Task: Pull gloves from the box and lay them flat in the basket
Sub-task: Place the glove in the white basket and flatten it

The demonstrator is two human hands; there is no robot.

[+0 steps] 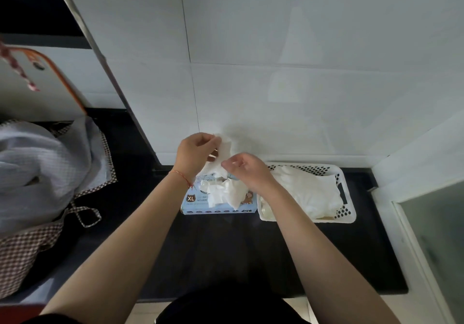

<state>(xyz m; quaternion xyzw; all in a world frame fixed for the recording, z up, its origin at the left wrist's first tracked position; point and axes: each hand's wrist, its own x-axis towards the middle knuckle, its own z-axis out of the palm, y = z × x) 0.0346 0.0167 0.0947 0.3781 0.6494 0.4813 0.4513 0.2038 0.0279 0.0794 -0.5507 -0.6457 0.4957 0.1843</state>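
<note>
Both hands, L (194,154) & R (247,170), pinching white glove (224,148) above box (218,204), basket (347,199) w/ gloves beside

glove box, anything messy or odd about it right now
Yes. A bunch of white gloves spills out of the glove box opening and lies crumpled across its top, instead of a single glove standing up. Both hands, left hand and right hand, hold one glove above it.

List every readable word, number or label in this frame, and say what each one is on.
"XL": black badge on the box top, left side.
"XL": small mark on the box's front edge, right end.
Other print beside the badge and along the front edge: too small and blurred to read.
Basket and gloves: no text visible.
</note>
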